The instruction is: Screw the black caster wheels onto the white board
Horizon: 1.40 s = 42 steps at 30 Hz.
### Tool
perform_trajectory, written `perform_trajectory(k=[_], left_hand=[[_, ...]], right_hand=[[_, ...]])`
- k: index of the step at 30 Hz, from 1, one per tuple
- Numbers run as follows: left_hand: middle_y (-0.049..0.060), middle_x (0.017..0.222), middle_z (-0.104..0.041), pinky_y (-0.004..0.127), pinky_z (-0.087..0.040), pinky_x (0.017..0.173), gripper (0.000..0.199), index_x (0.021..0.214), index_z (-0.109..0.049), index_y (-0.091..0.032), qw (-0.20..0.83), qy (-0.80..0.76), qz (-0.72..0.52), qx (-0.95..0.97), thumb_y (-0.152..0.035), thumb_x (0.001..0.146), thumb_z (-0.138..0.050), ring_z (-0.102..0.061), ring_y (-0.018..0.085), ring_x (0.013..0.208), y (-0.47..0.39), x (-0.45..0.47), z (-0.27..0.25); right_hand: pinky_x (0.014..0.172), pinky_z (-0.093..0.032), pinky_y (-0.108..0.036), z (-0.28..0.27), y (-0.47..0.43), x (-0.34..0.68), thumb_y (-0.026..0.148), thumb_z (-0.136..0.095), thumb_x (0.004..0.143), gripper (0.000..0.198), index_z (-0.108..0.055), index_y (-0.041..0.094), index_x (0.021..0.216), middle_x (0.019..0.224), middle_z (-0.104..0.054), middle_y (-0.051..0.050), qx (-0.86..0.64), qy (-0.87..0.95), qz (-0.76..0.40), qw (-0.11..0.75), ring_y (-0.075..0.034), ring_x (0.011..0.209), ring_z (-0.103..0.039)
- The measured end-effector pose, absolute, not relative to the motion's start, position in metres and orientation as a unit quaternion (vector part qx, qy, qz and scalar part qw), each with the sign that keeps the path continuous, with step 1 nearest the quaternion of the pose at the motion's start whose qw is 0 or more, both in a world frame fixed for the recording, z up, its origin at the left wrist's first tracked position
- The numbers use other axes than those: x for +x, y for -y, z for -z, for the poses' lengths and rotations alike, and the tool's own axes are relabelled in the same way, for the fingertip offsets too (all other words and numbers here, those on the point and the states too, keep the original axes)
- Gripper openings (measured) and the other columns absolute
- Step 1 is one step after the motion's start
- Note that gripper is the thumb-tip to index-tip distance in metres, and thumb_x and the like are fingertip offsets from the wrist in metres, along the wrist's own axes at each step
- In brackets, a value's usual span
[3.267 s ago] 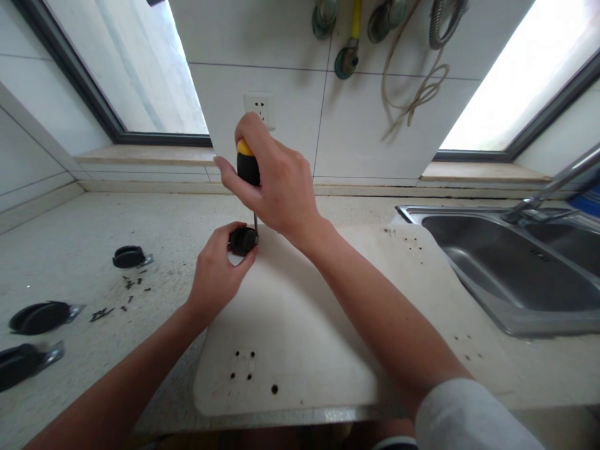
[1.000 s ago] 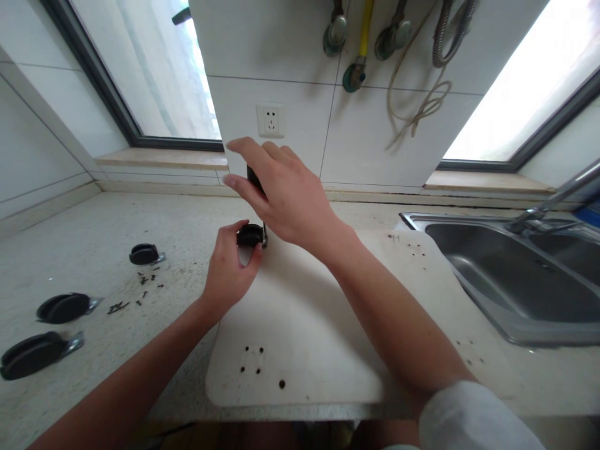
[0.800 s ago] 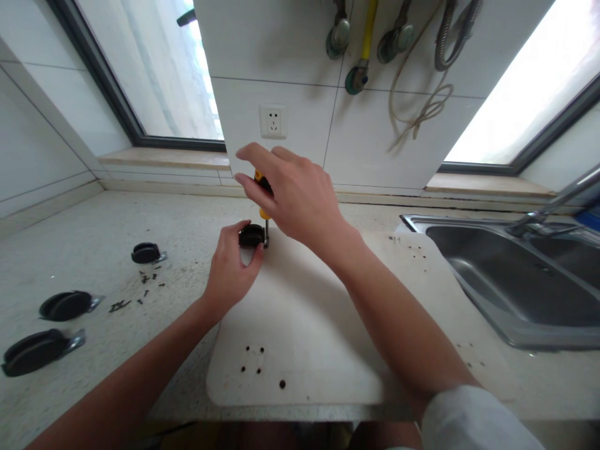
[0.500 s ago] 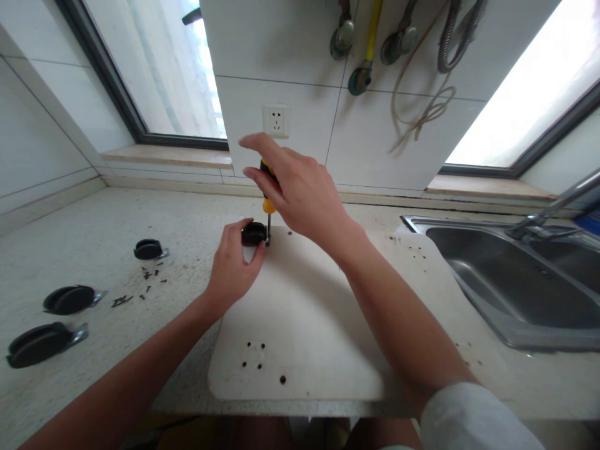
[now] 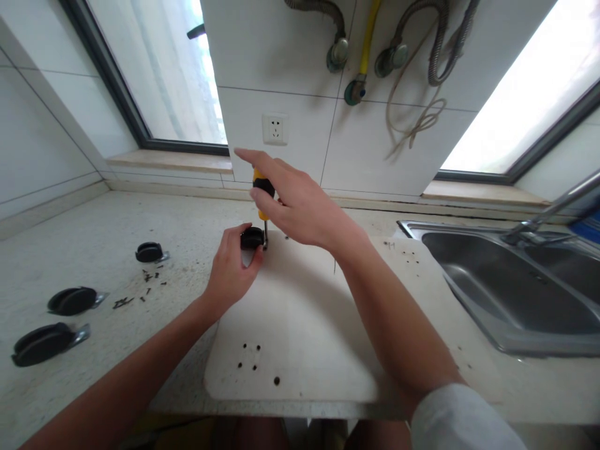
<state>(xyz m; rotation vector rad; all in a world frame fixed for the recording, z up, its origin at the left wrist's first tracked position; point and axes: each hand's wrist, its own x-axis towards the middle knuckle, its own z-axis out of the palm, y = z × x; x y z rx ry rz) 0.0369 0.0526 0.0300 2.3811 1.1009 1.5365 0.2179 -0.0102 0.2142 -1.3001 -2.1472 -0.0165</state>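
Observation:
My left hand is closed around a black caster wheel at the far left corner of a white board. My right hand grips the yellow and black handle of a screwdriver, index finger stretched out past it. The screwdriver stands nearly upright, its shaft running down to the caster's metal plate; the tip and any screw there are too small to make out. Holes dot the board's near left corner and its right side.
Left of the board lie three more casters, one a black caster beside a scatter of small dark screws. A steel sink with a faucet borders the board on the right. Behind rises a tiled wall with a socket and pipes.
My right hand and the screwdriver have shifted slightly, and the handle shows a different side. My left hand stays on the caster. The whole view has tilted up a little.

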Motion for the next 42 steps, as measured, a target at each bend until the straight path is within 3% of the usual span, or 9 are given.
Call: perform_trajectory(k=[2,6,11,17,23,29,35,40,42], left_hand=[[0.018,0.136,-0.071,0.062,-0.066,0.11,0.049,0.148,-0.057,-0.02,0.047,-0.362,-0.502,0.784,-0.023,0.101,-0.07,-0.075,0.037,0.128,-0.053,0.037,-0.03],[0.018,0.136,-0.069,0.062,-0.066,0.107,0.059,0.154,-0.053,-0.019,0.028,-0.368,-0.493,0.788,-0.024,0.1,-0.073,-0.074,0.038,0.125,-0.054,0.036,-0.028],[0.019,0.137,-0.066,0.061,-0.065,0.109,0.064,0.158,-0.051,-0.019,0.003,-0.359,-0.481,0.8,-0.024,0.098,-0.074,-0.073,0.039,0.127,-0.055,0.036,-0.027],[0.021,0.14,-0.064,0.062,-0.062,0.114,0.069,0.161,-0.046,-0.015,-0.029,-0.368,-0.456,0.81,-0.026,0.098,-0.072,-0.071,0.039,0.13,-0.06,0.034,-0.026],[0.023,0.145,-0.066,0.063,-0.06,0.119,0.066,0.16,-0.048,-0.015,-0.038,-0.379,-0.436,0.815,-0.029,0.099,-0.069,-0.07,0.041,0.137,-0.059,0.032,-0.03],[0.025,0.156,-0.065,0.061,-0.058,0.124,0.067,0.162,-0.045,-0.014,-0.029,-0.414,-0.42,0.807,-0.03,0.1,-0.067,-0.069,0.04,0.145,-0.052,0.032,-0.036],[0.024,0.153,-0.067,0.06,-0.058,0.123,0.063,0.16,-0.046,-0.015,-0.031,-0.425,-0.414,0.805,-0.031,0.102,-0.063,-0.07,0.038,0.143,-0.05,0.031,-0.037],[0.023,0.148,-0.067,0.061,-0.059,0.121,0.061,0.159,-0.047,-0.015,-0.029,-0.404,-0.424,0.81,-0.025,0.101,-0.064,-0.071,0.037,0.139,-0.052,0.032,-0.036],[0.023,0.147,-0.067,0.061,-0.059,0.12,0.061,0.158,-0.048,-0.016,-0.025,-0.398,-0.431,0.81,-0.023,0.1,-0.065,-0.071,0.037,0.138,-0.053,0.033,-0.034]], right_hand=[[0.095,-0.049,-0.035,-0.216,0.012,0.218,0.026,-0.053,0.119,0.049,-0.053,0.025,0.168,0.138,-0.077,-0.006,-0.503,0.813,0.01,0.293,-0.023,0.115,-0.07],[0.077,-0.043,-0.035,-0.215,0.013,0.211,0.057,-0.061,0.118,0.042,-0.071,0.023,0.139,0.122,-0.078,-0.008,-0.568,0.767,0.089,0.285,-0.026,0.1,-0.069],[0.089,-0.048,-0.034,-0.216,0.011,0.211,0.032,-0.045,0.123,0.042,-0.056,0.023,0.163,0.142,-0.076,-0.008,-0.496,0.816,0.021,0.298,-0.026,0.123,-0.069],[0.083,-0.053,-0.04,-0.216,0.008,0.214,0.054,-0.05,0.121,0.042,-0.071,0.025,0.142,0.13,-0.078,-0.011,-0.559,0.773,0.083,0.287,-0.032,0.106,-0.074],[0.097,-0.059,-0.047,-0.217,0.009,0.222,0.022,-0.042,0.114,0.057,-0.05,0.024,0.17,0.151,-0.071,-0.014,-0.514,0.809,0.041,0.283,-0.035,0.13,-0.069],[0.094,-0.059,-0.047,-0.214,0.002,0.224,0.046,-0.058,0.118,0.037,-0.069,0.025,0.146,0.137,-0.075,-0.014,-0.53,0.788,0.071,0.305,-0.037,0.118,-0.074],[0.099,-0.057,-0.045,-0.217,0.003,0.232,0.022,-0.048,0.113,0.056,-0.052,0.024,0.169,0.152,-0.073,-0.013,-0.474,0.826,0.003,0.303,-0.034,0.129,-0.07],[0.09,-0.056,-0.044,-0.217,0.007,0.226,0.04,-0.057,0.116,0.037,-0.073,0.023,0.145,0.134,-0.079,-0.015,-0.516,0.798,0.072,0.301,-0.035,0.116,-0.073],[0.089,-0.055,-0.043,-0.217,0.009,0.225,0.04,-0.058,0.114,0.039,-0.072,0.023,0.146,0.134,-0.079,-0.016,-0.52,0.796,0.076,0.299,-0.035,0.116,-0.073]])
